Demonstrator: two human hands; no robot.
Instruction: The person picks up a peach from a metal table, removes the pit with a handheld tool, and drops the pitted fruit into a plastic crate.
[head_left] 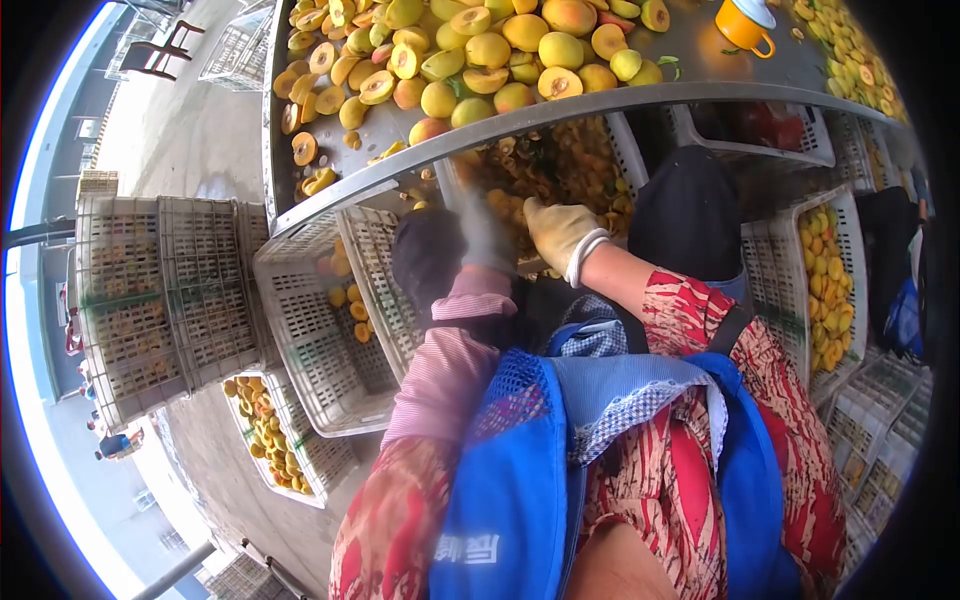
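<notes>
The metal desk (700,75) is heaped with whole and halved peaches (480,60), and its rim runs just above both hands. Under it, white plastic crates (330,330) stand packed close, one full of cut fruit and pits (560,175). The right hand (560,232), in a pale glove, reaches into that crate; whether its grip is open or closed around anything cannot be told. The left hand (432,258), dark-gloved and blurred, hangs just beside it, its grip also unclear. Room is tight: lifting quickly could likely knock a wrist on the rim, and fruit near that edge might roll off.
</notes>
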